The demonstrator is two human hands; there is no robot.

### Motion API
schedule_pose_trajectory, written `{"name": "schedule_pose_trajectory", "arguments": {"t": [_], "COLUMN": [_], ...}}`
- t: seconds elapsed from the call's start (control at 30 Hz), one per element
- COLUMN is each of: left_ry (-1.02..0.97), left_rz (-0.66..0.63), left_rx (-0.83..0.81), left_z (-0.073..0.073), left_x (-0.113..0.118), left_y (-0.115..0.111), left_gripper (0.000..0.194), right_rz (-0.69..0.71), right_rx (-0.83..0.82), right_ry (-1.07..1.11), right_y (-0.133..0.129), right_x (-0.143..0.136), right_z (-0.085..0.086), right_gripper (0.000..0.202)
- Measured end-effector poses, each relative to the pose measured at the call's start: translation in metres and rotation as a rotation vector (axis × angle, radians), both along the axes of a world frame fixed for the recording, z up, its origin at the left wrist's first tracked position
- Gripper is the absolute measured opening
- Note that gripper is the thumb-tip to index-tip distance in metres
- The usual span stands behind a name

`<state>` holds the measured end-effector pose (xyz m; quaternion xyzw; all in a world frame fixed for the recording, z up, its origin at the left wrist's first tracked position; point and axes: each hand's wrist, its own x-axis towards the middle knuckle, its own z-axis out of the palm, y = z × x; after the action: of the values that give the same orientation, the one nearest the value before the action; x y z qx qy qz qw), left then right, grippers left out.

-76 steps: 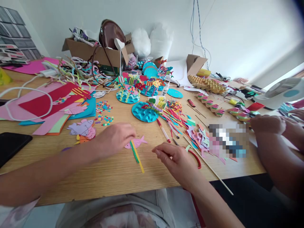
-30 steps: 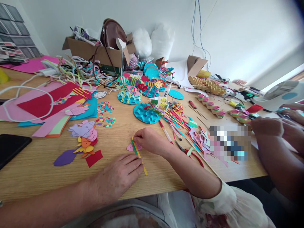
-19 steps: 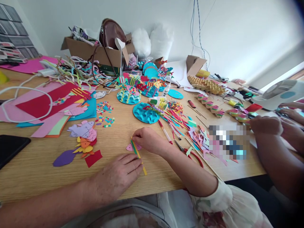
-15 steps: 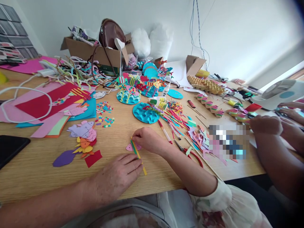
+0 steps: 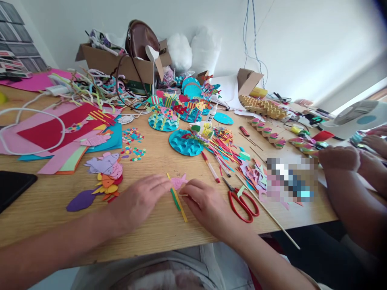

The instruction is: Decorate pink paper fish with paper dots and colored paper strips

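Observation:
A small pink paper fish (image 5: 179,182) lies on the wooden table between my hands. Across its left part runs a yellow paper strip (image 5: 184,214), with a green strip (image 5: 175,200) beside it. My left hand (image 5: 148,197) is palm down with its fingers nearly together, fingertips at the left of the strips; whether they hold anything is hidden. Bent and pressed together, the fingers of my right hand (image 5: 202,201) are just right of the strips, below the fish's tail; what they pinch is too small to make out.
Red-handled scissors (image 5: 246,205) and a wooden stick (image 5: 272,217) lie to the right. Paper fish (image 5: 104,164) are stacked at the left, near a phone (image 5: 15,187). Blue wave discs (image 5: 186,141) stand behind. Another person's hands (image 5: 338,159) are at far right.
My right hand has come off the strips' upper end and moved down and right. My left hand has shifted up and left, uncovering the lower strips. More of the pink fish and scissors shows.

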<state>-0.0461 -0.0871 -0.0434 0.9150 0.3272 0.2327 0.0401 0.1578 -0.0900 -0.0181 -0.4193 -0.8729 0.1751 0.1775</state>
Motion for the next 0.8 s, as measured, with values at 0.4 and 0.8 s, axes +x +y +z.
{"name": "schedule_pose_trajectory", "arguments": {"t": [0.4, 0.8], "left_ry": [0.077, 0.166], "left_rz": [-0.161, -0.148], "left_rx": [0.042, 0.106], "left_z": [-0.01, -0.012], "left_x": [-0.007, -0.008], "left_y": [0.023, 0.023], "left_gripper": [0.037, 0.039], "right_rz": [0.1, 0.138], "right_rx": [0.108, 0.156], "right_ry": [0.04, -0.058], "right_y": [-0.05, -0.045], "right_x": [0.03, 0.026], "right_z": [-0.028, -0.029], "right_gripper": [0.027, 0.022]}}
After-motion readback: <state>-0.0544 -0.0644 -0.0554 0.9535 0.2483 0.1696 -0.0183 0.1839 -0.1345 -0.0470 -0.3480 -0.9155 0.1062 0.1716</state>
